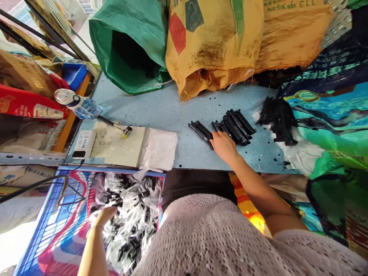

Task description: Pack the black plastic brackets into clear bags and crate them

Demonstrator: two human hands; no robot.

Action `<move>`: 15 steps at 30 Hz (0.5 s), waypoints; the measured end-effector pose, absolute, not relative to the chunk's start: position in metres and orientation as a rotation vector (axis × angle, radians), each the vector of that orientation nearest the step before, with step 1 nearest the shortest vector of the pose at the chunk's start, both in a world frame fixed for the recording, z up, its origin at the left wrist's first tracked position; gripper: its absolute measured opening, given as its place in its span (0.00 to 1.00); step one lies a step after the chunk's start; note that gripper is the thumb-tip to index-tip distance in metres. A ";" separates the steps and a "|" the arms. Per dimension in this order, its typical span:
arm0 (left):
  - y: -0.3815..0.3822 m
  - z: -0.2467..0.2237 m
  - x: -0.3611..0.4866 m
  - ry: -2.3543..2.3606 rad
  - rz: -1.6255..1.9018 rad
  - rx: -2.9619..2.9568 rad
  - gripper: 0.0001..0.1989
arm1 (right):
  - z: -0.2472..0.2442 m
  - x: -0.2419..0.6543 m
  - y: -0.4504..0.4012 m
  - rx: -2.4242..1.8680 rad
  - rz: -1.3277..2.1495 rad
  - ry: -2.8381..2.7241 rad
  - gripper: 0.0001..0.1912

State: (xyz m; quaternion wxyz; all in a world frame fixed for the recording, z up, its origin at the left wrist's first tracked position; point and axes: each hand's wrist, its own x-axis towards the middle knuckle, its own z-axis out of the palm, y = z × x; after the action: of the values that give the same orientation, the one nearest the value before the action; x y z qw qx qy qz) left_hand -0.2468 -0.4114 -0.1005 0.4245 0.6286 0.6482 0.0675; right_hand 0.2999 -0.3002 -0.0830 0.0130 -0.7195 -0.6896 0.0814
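My right hand (224, 146) is on the blue-grey tabletop, its thumb and fingers closed around the near end of a long, narrow black plastic part (199, 132). Just beyond and to the right of that hand, several similar black parts (237, 124) lie side by side in a row. Low on the left, my left hand (107, 215) is over a blue plastic basket (43, 222), at the heap of clear bags with small black parts (132, 218). The fingers of this hand are mostly hidden, so any hold cannot be made out.
Green (129, 50) and yellow (215, 42) woven sacks stand along the back. At left are a water bottle (83, 105), a screwdriver-like tool (112, 123), a cardboard pad (133, 147) and white sheets (162, 147). More black parts (278, 119) are piled at right.
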 end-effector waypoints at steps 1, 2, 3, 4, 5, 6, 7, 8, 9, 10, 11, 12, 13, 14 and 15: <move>-0.402 -0.102 -0.236 1.581 0.151 1.539 0.22 | -0.084 0.301 -0.300 -2.248 0.277 -2.136 0.13; -0.391 -0.101 -0.221 1.529 0.121 1.496 0.20 | -0.085 0.302 -0.300 -2.241 0.318 -2.115 0.13; -0.380 -0.099 -0.201 1.466 0.107 1.461 0.18 | -0.086 0.302 -0.299 -2.215 0.380 -2.079 0.12; -0.369 -0.096 -0.177 1.405 0.127 1.451 0.17 | -0.089 0.301 -0.299 -2.168 0.477 -2.025 0.12; -0.356 -0.092 -0.148 1.328 0.181 1.464 0.18 | -0.092 0.298 -0.298 -2.098 0.609 -1.951 0.12; -0.344 -0.087 -0.117 1.289 0.314 1.530 0.18 | -0.096 0.293 -0.298 -2.007 0.764 -1.855 0.12; -0.331 -0.084 -0.084 1.294 0.467 1.627 0.17 | -0.100 0.287 -0.299 -1.904 0.920 -1.735 0.12; -0.318 -0.083 -0.052 1.356 0.631 1.742 0.15 | -0.105 0.280 -0.300 -1.799 1.063 -1.598 0.12; -0.305 -0.085 -0.025 1.456 0.751 1.860 0.12 | -0.109 0.273 -0.301 -1.700 1.183 -1.457 0.12; -0.293 -0.088 -0.003 1.544 0.792 1.939 0.08 | -0.113 0.267 -0.303 -1.612 1.280 -1.317 0.13; -0.282 -0.094 0.012 1.600 0.796 1.989 0.05 | -0.116 0.262 -0.306 -1.534 1.360 -1.184 0.13; -0.273 -0.101 0.020 1.642 0.789 2.004 0.05 | -0.118 0.259 -0.308 -1.461 1.435 -1.062 0.14; -0.266 -0.108 0.021 1.662 0.780 1.974 0.06 | -0.119 0.257 -0.311 -1.386 1.515 -0.953 0.15; -0.260 -0.114 0.017 1.669 0.778 1.903 0.06 | -0.118 0.256 -0.313 -1.303 1.598 -0.860 0.16; -0.256 -0.118 0.009 1.664 0.787 1.800 0.06 | -0.116 0.256 -0.315 -1.216 1.681 -0.777 0.17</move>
State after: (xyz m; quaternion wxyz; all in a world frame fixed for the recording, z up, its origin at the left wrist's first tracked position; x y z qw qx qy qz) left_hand 0.0089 -0.2557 -0.1184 0.2798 0.6713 0.6205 0.2933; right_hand 0.2558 -0.3145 -0.1161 0.4466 -0.4910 -0.3140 0.6788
